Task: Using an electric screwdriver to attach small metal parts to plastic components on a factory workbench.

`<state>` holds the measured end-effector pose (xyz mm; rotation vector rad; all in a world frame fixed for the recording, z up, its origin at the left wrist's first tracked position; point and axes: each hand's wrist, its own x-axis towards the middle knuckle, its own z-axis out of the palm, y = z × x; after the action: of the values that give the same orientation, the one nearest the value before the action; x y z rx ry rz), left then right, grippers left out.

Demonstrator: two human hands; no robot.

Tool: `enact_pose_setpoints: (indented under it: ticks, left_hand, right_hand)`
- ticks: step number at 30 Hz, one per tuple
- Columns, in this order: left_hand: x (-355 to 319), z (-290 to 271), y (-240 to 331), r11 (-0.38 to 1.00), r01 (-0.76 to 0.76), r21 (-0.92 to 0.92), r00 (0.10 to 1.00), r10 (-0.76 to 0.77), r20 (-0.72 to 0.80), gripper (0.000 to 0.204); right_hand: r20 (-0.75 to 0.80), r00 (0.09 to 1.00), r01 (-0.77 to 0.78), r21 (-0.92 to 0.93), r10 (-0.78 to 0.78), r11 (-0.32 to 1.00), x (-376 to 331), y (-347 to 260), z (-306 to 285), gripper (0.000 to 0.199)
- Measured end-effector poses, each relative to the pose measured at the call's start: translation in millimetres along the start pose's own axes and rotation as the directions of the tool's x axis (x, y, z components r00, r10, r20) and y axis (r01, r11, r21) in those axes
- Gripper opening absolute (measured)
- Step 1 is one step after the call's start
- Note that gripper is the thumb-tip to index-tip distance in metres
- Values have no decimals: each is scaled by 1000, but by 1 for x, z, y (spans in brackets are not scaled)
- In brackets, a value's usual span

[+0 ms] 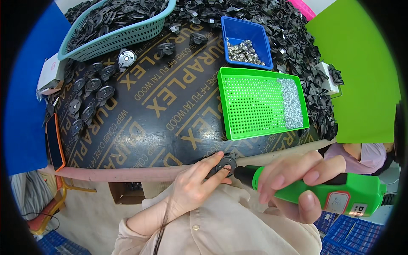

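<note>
My left hand [196, 183] pinches a small round black part with a metal ring in its middle [226, 162] at the near edge of the dark board [161, 106]. A green electric screwdriver [340, 193] lies in my right hand [293, 180], its black nose touching that part from the right. My fingers wrap the green body and the thumb rests underneath.
A green perforated tray [255, 102] holds small screws along its right side. Behind it a blue bin [244, 40] has metal nuts. A teal basket [123, 29] and heaps of black parts fill the back. Finished round parts [89, 97] lie left, an orange-cased phone [54, 142] beside them.
</note>
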<state>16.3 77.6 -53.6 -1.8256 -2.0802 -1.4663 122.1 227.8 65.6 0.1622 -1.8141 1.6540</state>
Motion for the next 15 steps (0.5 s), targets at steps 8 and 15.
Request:
enact_pose_setpoints:
  ticks: [8,15]
  left_hand:
    - [-2,0,0,1000,11,20,1000,-11,-6,29]
    - [-2,-2,-1,999,13,50,1000,-12,-8,27]
  right_hand:
    - [25,999,35,26,-36,999,2,8,2,23]
    - [59,998,26,23,-28,999,5,11,5,22]
